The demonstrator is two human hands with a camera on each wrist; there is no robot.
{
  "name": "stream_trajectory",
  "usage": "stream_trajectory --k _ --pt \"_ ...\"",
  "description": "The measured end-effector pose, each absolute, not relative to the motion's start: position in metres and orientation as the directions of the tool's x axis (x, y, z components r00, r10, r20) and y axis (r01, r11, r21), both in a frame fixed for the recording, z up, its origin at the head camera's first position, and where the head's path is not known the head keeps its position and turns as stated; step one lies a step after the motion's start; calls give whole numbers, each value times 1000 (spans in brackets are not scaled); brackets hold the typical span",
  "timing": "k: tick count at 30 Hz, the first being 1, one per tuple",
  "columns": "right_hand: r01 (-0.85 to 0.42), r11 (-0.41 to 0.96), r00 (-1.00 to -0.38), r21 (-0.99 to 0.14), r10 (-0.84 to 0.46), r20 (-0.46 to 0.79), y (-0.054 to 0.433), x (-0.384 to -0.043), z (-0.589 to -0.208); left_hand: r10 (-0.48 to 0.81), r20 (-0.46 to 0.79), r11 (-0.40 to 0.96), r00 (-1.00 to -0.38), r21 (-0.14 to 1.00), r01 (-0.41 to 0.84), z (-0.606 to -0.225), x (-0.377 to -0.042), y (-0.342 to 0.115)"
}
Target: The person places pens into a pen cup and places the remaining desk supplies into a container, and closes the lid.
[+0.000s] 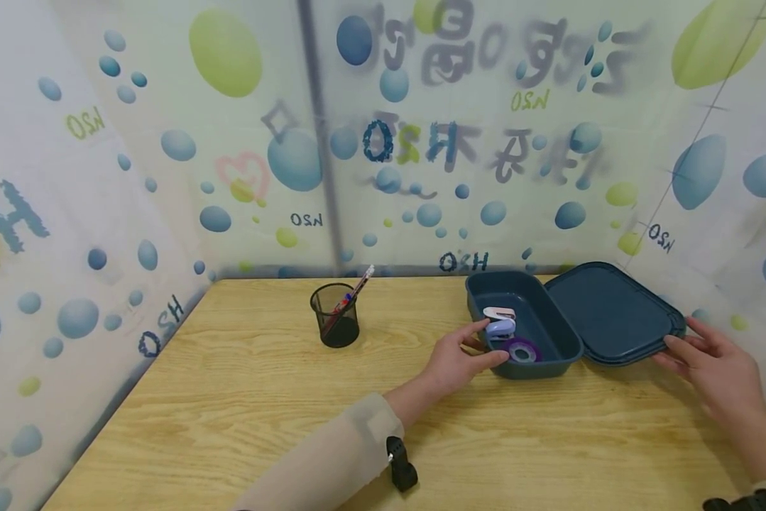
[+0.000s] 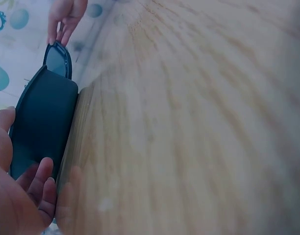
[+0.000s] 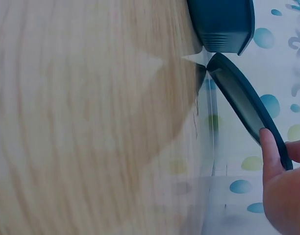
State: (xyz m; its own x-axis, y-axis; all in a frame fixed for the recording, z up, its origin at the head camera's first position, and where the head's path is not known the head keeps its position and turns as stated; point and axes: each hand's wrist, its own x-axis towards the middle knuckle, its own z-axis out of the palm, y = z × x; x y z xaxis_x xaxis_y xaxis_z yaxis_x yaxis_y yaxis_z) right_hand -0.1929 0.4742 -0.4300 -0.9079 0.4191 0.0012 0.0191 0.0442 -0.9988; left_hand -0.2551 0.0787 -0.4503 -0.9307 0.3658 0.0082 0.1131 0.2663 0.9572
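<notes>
A dark blue plastic box stands uncovered at the back right of the table. Inside, along its left side, lie a white-and-pink stapler-like item, a small light-purple stapler and a purple ring-shaped tape roll. My left hand holds the box at its front left corner, thumb at the rim and fingers against the side wall. With thumb and fingers, my right hand pinches the matching lid by its right corner. The lid slants beside the box, its outer edge raised off the table in the right wrist view.
A black mesh pen holder with several pens stands left of the box on the wooden table. Patterned curtains hang close behind the table and on both sides.
</notes>
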Motion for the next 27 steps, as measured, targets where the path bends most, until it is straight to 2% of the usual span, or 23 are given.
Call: stream_trajectory --k 4,12,18,21,27 --pt "7 -38 -912 -999 410 -22 475 -193 -431 372 12 263 -928 958 117 -450 -255 78" --pt "33 -96 -911 -995 407 -69 476 -193 -430 377 20 267 -926 955 129 -451 -256 77" --pt "17 -188 -942 -982 327 -79 480 -189 -427 376 23 269 -926 954 133 -451 -256 77" --pt "13 -156 -942 -988 329 -64 479 -188 -423 378 25 267 -926 954 134 -451 -256 77" --pt "-7 42 -925 -999 380 23 469 -188 -412 370 17 265 -929 956 123 -451 -256 77"
